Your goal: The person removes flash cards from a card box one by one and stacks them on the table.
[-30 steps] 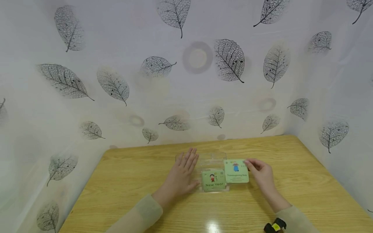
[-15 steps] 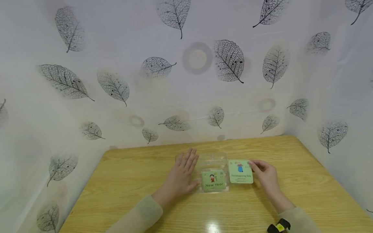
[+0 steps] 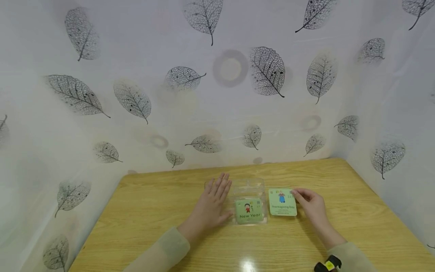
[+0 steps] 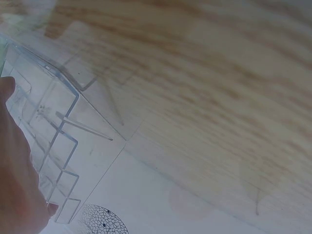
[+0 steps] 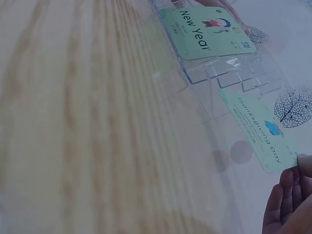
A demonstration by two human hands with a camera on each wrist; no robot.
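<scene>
A clear plastic stepped holder (image 3: pixel 249 183) stands on the table, and a green "New Year" card (image 3: pixel 249 210) sits in its front tier. My left hand (image 3: pixel 213 202) lies against the holder's left side with its fingers straight; the left wrist view shows the tiers (image 4: pixel 68 146) beside that hand. To the right of the holder, my right hand (image 3: pixel 310 204) pinches a green "Thanksgiving Day" card (image 3: pixel 283 203) by its upper right corner, between thumb and fingers. That card is apart from the holder in the head view, its printed face (image 5: pixel 258 131) also showing in the right wrist view.
The wooden table (image 3: pixel 149 211) reaches back to a pale sheet (image 3: pixel 204 105) printed with black leaves, which also hangs along both sides. A black strap with a yellow patch (image 3: pixel 329 264) is at the right wrist.
My right hand has drawn the "Thanksgiving Day" card rightward, from overlapping the holder's right edge to just beside it, and slightly lower. The left hand and the "New Year" card have stayed in place.
</scene>
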